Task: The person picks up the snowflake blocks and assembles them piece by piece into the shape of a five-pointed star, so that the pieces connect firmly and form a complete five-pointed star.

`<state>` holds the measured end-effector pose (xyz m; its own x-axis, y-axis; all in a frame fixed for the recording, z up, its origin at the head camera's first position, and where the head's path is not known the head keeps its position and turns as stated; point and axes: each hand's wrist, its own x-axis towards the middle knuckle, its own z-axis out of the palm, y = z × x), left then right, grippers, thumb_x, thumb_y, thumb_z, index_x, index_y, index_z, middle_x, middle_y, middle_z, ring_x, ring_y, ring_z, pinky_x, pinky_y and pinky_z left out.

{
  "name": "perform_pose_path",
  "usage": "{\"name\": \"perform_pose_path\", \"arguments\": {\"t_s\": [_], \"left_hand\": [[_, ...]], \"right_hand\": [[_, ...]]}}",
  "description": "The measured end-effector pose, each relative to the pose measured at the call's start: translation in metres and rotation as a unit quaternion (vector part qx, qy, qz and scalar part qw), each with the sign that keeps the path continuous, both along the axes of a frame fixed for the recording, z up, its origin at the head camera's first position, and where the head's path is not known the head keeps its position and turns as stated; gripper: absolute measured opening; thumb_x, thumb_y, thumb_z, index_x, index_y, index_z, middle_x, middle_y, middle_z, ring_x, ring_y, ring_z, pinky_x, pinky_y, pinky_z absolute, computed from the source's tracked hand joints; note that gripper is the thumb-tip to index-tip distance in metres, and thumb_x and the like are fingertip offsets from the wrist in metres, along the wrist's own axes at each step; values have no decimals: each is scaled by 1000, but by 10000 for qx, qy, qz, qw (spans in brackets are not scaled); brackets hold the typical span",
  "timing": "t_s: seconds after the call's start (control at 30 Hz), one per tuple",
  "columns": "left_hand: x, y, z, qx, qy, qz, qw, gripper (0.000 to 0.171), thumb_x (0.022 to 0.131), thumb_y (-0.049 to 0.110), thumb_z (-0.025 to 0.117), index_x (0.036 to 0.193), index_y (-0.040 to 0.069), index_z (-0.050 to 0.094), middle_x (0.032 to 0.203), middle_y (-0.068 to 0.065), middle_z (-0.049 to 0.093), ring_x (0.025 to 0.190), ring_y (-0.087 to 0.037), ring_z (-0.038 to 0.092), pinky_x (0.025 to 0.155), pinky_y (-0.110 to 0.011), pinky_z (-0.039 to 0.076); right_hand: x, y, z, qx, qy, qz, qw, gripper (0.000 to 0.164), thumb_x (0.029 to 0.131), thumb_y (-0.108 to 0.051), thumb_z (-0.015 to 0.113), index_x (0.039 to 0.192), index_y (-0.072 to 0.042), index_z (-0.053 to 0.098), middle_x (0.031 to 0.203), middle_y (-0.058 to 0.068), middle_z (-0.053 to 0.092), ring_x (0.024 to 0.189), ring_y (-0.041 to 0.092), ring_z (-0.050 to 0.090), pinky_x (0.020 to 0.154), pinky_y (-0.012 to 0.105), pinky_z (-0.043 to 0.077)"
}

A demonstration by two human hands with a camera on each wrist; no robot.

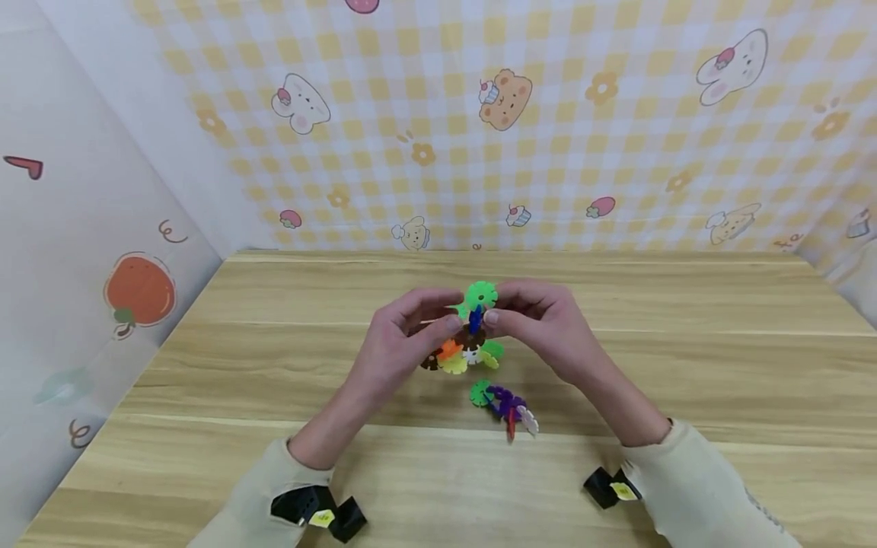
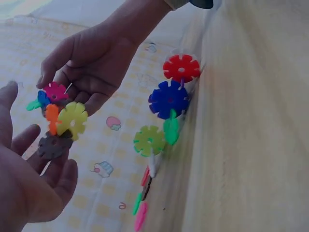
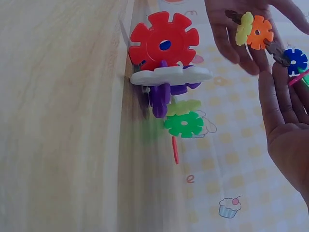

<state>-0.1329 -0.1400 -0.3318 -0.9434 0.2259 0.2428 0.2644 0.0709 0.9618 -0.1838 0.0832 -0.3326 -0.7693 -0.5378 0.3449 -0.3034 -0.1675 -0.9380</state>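
Both hands hold a joined chain of notched, flower-shaped plastic discs above the table. My left hand [image 1: 393, 335] grips the end with the dark brown disc [image 2: 52, 146], beside an orange disc [image 3: 261, 33] and a yellow disc [image 2: 73, 121]. At the other end my right hand [image 1: 551, 327] pinches near the blue disc [image 3: 295, 61], with its thumb close against it. A green disc [image 1: 482, 294] and a pink disc [image 2: 56, 91] show there too. The fingers partly hide where the discs join.
On the wooden table [image 1: 438, 487], a joined cluster of purple discs [image 1: 505, 403] with green, red and white ones lies nearest the person. Beyond it, partly under the hands, are white [image 1: 471, 355] and light green discs. A patterned cloth [image 1: 438, 114] hangs behind.
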Motion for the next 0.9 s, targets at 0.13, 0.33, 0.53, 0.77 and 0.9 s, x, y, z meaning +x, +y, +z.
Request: {"name": "perform_pose_path", "arguments": {"t_s": [0.13, 0.33, 0.53, 0.77, 0.9], "left_hand": [[-1, -1, 3, -463, 424, -424, 9971, 47, 96, 8, 72, 141, 11, 59, 131, -5, 65, 116, -25, 64, 100, -40, 55], [4, 2, 6, -565, 693, -360, 9953, 39, 93, 5, 74, 131, 9, 66, 117, -7, 70, 103, -26, 71, 86, -35, 61], [5, 1, 10, -19, 463, 0, 9989, 27, 94, 1, 72, 120, 5, 69, 114, -11, 70, 104, -24, 69, 85, -36, 62], [4, 2, 10, 204, 284, 70, 9994, 19, 95, 4, 72, 114, 4, 70, 110, -11, 69, 101, -23, 68, 86, -38, 62], [5, 3, 10, 342, 144, 10, 9993, 17, 94, 3, 72, 112, 2, 71, 109, -12, 70, 100, -22, 69, 88, -39, 61]], "right_hand": [[2, 0, 3, 497, 201, 119, 9985, 18, 96, -2, 68, 112, 3, 74, 101, 9, 76, 83, 18, 72, 76, 35, 62], [5, -1, 7, 813, 303, 205, 9960, 22, 96, -4, 69, 116, 2, 74, 100, 10, 76, 80, 18, 69, 68, 29, 59], [7, 0, 9, 781, 123, 87, 9968, 27, 95, -3, 69, 122, 2, 70, 109, 8, 75, 94, 19, 74, 77, 31, 61], [7, -1, 10, 721, 258, -16, 9971, 24, 95, -1, 70, 118, 1, 72, 105, 9, 75, 87, 20, 72, 73, 30, 61], [8, -1, 9, 640, 271, 19, 9976, 24, 94, 0, 71, 118, 3, 72, 103, 6, 76, 87, 18, 72, 73, 29, 61]]}}
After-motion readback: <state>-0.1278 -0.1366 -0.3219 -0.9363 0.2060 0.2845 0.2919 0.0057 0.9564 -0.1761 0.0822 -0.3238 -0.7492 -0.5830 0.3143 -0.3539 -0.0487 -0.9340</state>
